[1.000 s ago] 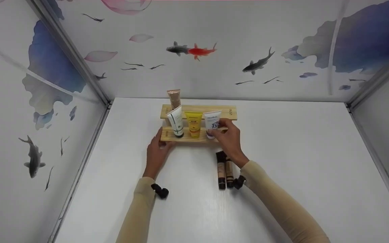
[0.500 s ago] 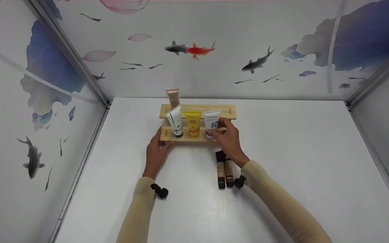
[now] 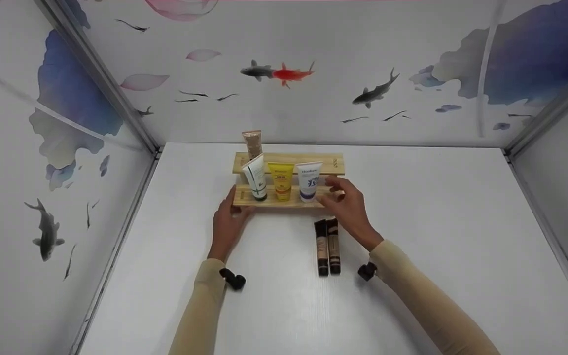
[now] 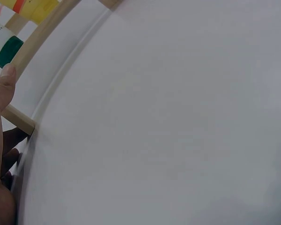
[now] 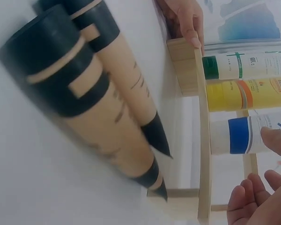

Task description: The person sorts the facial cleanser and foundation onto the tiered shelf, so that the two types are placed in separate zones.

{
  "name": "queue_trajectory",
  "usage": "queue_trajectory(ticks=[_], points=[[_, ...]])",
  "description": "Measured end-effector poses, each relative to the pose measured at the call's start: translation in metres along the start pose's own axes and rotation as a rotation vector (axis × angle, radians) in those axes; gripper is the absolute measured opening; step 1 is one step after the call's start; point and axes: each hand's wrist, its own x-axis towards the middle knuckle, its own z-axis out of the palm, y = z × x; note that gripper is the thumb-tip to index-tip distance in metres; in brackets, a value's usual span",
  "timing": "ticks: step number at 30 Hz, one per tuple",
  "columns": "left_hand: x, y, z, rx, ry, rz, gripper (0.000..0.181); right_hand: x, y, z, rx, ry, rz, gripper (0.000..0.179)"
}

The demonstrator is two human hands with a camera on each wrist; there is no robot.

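A two-tier wooden rack (image 3: 332, 164) stands on the table. On its lower step, a white tube with a green stripe (image 3: 256, 180), a yellow tube (image 3: 282, 180) and a white tube with a blue-purple band (image 3: 308, 180) stand side by side, caps down. A brown tube (image 3: 253, 143) stands on the upper step at the left. My left hand (image 3: 227, 224) grips the rack's left end, thumb on the front board in the left wrist view. Beside the blue-banded tube, my right hand (image 3: 352, 211) has loosely bent fingers and holds nothing; its thumb overlaps that tube in the right wrist view.
Two black-and-beige tubes, a left one (image 3: 322, 249) and a right one (image 3: 334, 248), lie parallel on the white table (image 3: 274, 301) in front of the rack. A printed wall (image 3: 294, 113) rises behind the rack, with side walls left and right.
My right hand has let go of the blue-banded white tube and moved slightly right, leaving it upright on the lower step. The left hand has kept its place.
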Motion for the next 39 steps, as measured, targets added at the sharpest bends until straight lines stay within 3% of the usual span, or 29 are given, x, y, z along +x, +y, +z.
queue_trajectory(ticks=[5, 17, 39], points=[[0.000, 0.000, 0.000, -0.006, 0.004, 0.004, 0.100, -0.007, 0.004, -0.010, -0.054, -0.002, -0.057, 0.047], [-0.002, 0.003, -0.001, -0.008, -0.002, -0.016, 0.098, -0.035, 0.013, -0.025, -0.159, -0.046, -0.033, 0.044], [-0.001, 0.003, -0.001, -0.003, 0.002, -0.012, 0.099, -0.082, 0.026, -0.029, -0.138, -0.150, 0.010, 0.043]])
